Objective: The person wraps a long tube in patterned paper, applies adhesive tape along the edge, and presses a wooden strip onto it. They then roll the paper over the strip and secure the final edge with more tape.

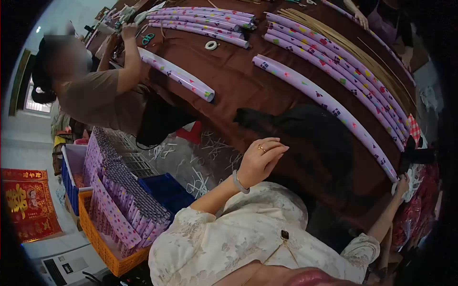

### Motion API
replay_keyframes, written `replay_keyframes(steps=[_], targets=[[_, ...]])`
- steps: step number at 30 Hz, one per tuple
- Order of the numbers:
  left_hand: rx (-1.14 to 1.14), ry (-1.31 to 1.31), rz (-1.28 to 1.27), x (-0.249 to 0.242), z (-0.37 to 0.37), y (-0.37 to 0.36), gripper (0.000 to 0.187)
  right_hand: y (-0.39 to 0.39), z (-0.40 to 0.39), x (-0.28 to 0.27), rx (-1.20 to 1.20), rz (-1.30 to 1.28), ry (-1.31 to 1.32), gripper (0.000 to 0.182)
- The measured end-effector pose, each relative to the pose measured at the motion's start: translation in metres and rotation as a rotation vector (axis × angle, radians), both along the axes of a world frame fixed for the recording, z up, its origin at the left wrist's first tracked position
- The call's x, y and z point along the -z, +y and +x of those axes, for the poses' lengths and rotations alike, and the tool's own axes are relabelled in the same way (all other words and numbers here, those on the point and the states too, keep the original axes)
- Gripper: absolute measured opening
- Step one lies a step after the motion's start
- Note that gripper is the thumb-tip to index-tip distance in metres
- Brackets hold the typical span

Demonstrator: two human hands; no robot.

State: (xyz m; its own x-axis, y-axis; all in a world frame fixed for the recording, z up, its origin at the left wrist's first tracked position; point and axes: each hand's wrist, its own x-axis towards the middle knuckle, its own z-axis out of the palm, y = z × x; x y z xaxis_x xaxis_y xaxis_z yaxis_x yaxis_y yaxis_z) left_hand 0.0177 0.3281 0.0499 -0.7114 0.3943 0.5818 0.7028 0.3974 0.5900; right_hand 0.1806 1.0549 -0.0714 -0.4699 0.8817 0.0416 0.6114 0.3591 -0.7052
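My left hand (263, 159), with a bangle and a ring, is raised above my lap at the near edge of the table. Its fingers are bent and pressed together, with nothing visible in them. At far right my right hand (403, 187) is closed at the near end of a long lilac patterned roll (329, 107); its fingertips are small and partly hidden. A small white thing beside those fingers is too small to name. The roll lies across the brown-covered table (224, 76), apart from a bundle of similar rolls (338, 62).
Across the table lie more rolls (200, 19), a white tape ring (211, 45) and scissors (148, 38). A co-worker (102, 95) handles another roll (179, 74) at left; another person's hand (361, 20) is at top right. An orange crate (114, 264) holds many wrapped pieces. White scraps litter the floor.
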Motion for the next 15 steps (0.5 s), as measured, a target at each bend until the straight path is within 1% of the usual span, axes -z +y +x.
replay_keyframes(steps=[2,3,4,5,6,7,8,9,11,13,14,15], targets=[[-0.007,0.013,0.021,0.001,-0.012,-0.005,0.023,0.040,0.019,0.010,-0.018,-0.330,0.314,0.039],[-0.035,0.034,0.018,0.001,-0.019,-0.007,0.022,0.022,0.013,-0.007,0.148,-0.365,0.387,0.043],[-0.063,0.055,0.013,0.000,-0.028,-0.010,0.020,0.003,0.008,-0.027,0.240,-0.369,0.410,0.041],[-0.071,0.063,0.035,-0.003,-0.040,-0.013,0.020,-0.039,-0.003,-0.060,0.333,-0.375,0.435,0.039],[-0.122,0.096,0.038,-0.002,-0.056,-0.016,0.020,-0.131,-0.031,-0.115,0.324,-0.034,0.315,0.038],[-0.172,0.127,0.040,-0.001,-0.077,-0.020,0.020,-0.088,-0.023,-0.095,0.261,0.126,0.203,0.038],[-0.203,0.084,0.052,0.003,-0.103,-0.024,0.021,-0.043,-0.013,-0.074,0.198,0.284,0.088,0.038],[-0.231,0.040,0.064,0.007,-0.131,-0.030,0.022,-0.068,-0.028,-0.089,0.045,0.437,-0.020,0.036],[-0.288,-0.007,0.083,0.003,-0.186,-0.039,0.027,-0.104,-0.065,-0.102,-0.250,0.354,0.114,0.037],[-0.312,-0.202,0.084,0.019,-0.238,-0.046,0.037,-0.179,-0.111,-0.122,-0.482,0.345,0.138,0.029],[-0.303,-0.203,0.089,0.028,-0.255,-0.045,0.037,-0.225,-0.133,-0.136,-0.547,0.322,0.121,0.024],[-0.199,-0.315,0.135,0.036,-0.270,-0.040,0.040,-0.271,-0.154,-0.150,-0.611,0.297,0.106,0.020]])
